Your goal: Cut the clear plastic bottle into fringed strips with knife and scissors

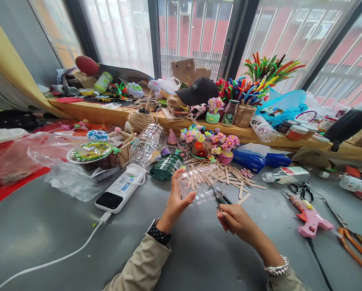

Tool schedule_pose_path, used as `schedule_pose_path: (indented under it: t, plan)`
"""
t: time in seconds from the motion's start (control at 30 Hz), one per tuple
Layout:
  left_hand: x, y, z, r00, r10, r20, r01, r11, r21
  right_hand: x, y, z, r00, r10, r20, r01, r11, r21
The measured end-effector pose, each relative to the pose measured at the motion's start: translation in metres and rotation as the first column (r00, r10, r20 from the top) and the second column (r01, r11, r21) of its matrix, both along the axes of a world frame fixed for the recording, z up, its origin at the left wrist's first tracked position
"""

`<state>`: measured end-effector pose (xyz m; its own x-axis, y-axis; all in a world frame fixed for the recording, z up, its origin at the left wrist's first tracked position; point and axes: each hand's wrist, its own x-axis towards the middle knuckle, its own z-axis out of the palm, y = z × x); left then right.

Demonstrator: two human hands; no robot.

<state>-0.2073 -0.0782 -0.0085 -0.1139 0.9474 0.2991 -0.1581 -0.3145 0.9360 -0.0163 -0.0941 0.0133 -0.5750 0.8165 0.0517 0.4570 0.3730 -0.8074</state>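
A clear ribbed plastic bottle piece [199, 196] lies on its side above the grey table. Around its left end curls my left hand [177, 194], thumb on the near side and fingers behind. My right hand [237, 220] is closed on a pair of scissors [214, 193], whose thin blades reach the bottle piece's right end. The handles are mostly hidden by my fingers. Just behind the bottle piece, wooden craft sticks [229, 176] lie in a loose pile. A dark green cut bottle part [166, 166] rests to the left of them.
On the left stand a white power bank [120, 190] with a cable and a lidded tub [91, 155]. To the right lie a pink glue gun [314, 222], orange-handled scissors [356, 246], black scissors [302, 190] and a clear bottle [286, 175]. Craft flowers [225, 141] stand behind.
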Motion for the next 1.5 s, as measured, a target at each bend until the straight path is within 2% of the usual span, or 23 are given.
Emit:
schedule_pose_path:
  t: [0.07,0.17,0.5,0.6,0.77,0.87,1.0,1.23,1.5]
  plan:
    - [0.000,-0.001,0.000,1.000,-0.001,-0.015,0.002,0.999,0.033,0.003,0.000,0.005,0.999,0.045,0.006,-0.045,0.998,-0.052]
    - [0.000,-0.001,0.000,0.999,-0.031,-0.023,0.032,0.998,0.052,0.005,-0.001,0.010,0.996,0.079,0.052,-0.077,0.996,-0.033]
    - [0.004,0.002,-0.005,0.997,-0.079,0.024,0.079,0.997,-0.014,0.002,-0.005,0.018,0.976,0.015,0.218,-0.026,0.999,0.046]
    - [0.004,0.002,-0.004,0.997,-0.072,0.027,0.073,0.997,-0.019,0.003,-0.005,0.018,0.984,0.026,0.175,-0.030,0.999,0.019]
    - [0.003,0.001,-0.001,0.997,-0.066,0.049,0.068,0.996,-0.049,0.006,-0.002,0.011,0.992,0.123,-0.014,-0.123,0.991,-0.048]
    - [0.002,0.000,0.001,0.998,-0.046,0.051,0.048,0.998,-0.042,0.006,-0.001,0.008,0.994,0.092,-0.056,-0.094,0.995,-0.041]
    - [0.001,-0.002,0.003,0.999,-0.021,0.034,0.022,0.999,-0.036,0.003,-0.002,0.004,0.999,0.001,-0.036,-0.001,1.000,-0.014]
    - [0.000,-0.004,0.002,1.000,0.010,-0.002,-0.010,0.999,-0.033,-0.002,-0.004,0.001,0.997,-0.083,-0.005,0.083,0.990,0.117]
    - [-0.001,-0.006,0.004,0.997,0.070,-0.033,-0.069,0.997,0.015,-0.009,-0.004,-0.001,0.982,-0.188,0.028,0.167,0.924,0.345]
